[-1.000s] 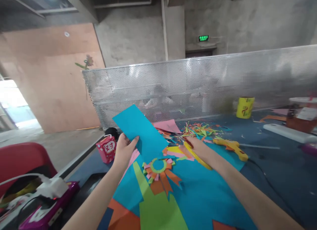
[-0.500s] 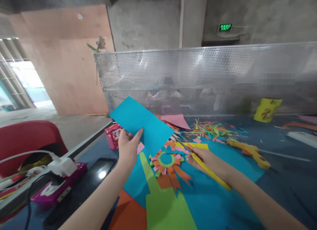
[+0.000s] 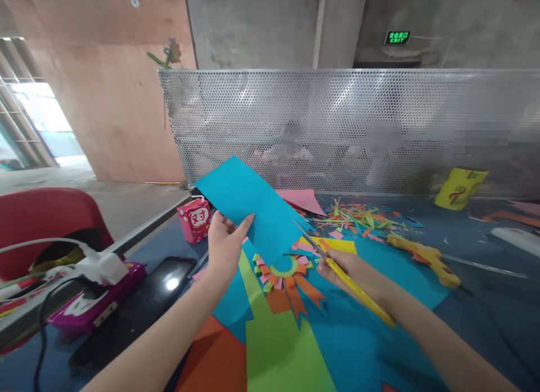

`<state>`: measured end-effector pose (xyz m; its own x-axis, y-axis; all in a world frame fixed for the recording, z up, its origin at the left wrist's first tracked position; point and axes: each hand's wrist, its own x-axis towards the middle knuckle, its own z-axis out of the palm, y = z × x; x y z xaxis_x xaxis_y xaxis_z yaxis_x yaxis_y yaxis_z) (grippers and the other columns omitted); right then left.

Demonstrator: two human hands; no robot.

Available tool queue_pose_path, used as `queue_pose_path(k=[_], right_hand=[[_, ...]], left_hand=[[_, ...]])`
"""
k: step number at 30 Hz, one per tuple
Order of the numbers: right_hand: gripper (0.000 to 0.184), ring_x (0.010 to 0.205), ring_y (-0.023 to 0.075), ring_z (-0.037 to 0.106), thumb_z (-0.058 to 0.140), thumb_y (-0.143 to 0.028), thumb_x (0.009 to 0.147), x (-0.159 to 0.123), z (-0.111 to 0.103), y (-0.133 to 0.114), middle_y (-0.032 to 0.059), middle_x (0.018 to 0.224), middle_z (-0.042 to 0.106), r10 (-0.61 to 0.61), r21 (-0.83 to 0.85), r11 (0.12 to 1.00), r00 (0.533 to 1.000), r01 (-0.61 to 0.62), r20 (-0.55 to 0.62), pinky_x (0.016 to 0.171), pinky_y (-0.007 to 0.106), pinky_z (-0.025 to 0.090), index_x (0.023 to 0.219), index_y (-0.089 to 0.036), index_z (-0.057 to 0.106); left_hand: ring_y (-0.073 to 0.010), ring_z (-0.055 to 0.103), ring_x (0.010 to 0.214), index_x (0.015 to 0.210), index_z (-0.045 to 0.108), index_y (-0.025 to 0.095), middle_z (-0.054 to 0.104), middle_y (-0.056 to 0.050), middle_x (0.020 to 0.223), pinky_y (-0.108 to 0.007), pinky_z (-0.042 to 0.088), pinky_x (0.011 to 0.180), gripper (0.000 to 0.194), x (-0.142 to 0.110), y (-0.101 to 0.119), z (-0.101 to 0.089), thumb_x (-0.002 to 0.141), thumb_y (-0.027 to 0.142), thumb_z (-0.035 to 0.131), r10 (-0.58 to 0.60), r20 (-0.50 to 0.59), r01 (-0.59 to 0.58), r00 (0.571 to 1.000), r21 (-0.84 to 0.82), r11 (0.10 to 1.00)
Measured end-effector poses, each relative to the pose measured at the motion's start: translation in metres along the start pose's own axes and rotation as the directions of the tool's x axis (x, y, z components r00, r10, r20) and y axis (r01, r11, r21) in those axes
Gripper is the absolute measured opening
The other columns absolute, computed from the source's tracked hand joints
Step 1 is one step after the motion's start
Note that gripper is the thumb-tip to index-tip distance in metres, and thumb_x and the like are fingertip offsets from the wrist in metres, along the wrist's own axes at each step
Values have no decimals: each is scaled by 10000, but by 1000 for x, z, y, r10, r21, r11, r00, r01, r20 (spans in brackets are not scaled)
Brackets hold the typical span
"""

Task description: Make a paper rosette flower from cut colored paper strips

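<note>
A blue sheet of paper (image 3: 257, 203) is pinched between the thumb and fingers of my left hand (image 3: 228, 240), tilted above the table. My right hand (image 3: 348, 268) grips yellow-handled scissors (image 3: 354, 288). Their blades point up and left to the sheet's right corner; whether they touch it, I cannot tell. Under the sheet lies a paper rosette (image 3: 284, 274) with a green fringed ring and orange, pink and green strips, its upper part hidden by the sheet. Green paper (image 3: 282, 352), orange paper (image 3: 219, 352) and a large blue sheet (image 3: 405, 274) lie around it.
Shredded paper strips (image 3: 358, 217) are heaped behind my right hand. A yellow glue gun (image 3: 424, 257) lies at right, a yellow can (image 3: 460, 188) behind it. A pink box (image 3: 194, 219), phone (image 3: 169, 279) and purple power strip (image 3: 97, 302) are left. A perforated metal screen (image 3: 337, 127) stands behind.
My left hand and the blue sheet have shifted slightly right, and the sheet now covers the rosette's upper part. The scissors blades now lie close by the sheet's right corner. The view has tilted down slightly.
</note>
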<state>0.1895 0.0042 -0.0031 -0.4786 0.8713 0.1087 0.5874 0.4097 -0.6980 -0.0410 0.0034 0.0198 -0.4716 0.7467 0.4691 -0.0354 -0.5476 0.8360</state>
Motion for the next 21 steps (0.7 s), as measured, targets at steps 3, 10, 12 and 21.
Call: queue_pose_path(k=[3,10,12,21], right_hand=[[367,661,185,537,443,-534,740,0,0,1,31,699,555,0,-19,1000,1000,0,8,608,297,408,785,-180,529],[442,531,112,345,382,-601,732,-1,-4,-4,-20,571,355,40,-110,993,999,-39,14,467,234,283,672,-174,480],[440,519,104,319,381,-602,730,-1,-4,-5,-26,559,312,30,-128,991,999,-28,14,449,226,250,638,-177,454],[491,451,89,271,365,-626,714,-4,-1,-7,-32,486,293,90,-115,989,994,-96,-58,433,233,191,534,-177,449]], left_hand=[[-131,576,684,871,519,186,607,-2,771,-270,479,650,312,0,1,0,615,256,684,-13,9,13,1000,3,1000],[-119,556,621,881,527,180,599,5,719,-257,473,598,318,0,0,-1,618,270,682,2,12,-3,1000,51,999],[-137,575,674,899,527,183,614,-9,762,-277,481,630,331,0,1,0,619,270,680,-10,18,9,1000,32,999],[-82,429,455,745,478,196,449,66,541,-216,384,459,280,1,0,-3,598,296,694,5,-29,-1,1000,136,991]])
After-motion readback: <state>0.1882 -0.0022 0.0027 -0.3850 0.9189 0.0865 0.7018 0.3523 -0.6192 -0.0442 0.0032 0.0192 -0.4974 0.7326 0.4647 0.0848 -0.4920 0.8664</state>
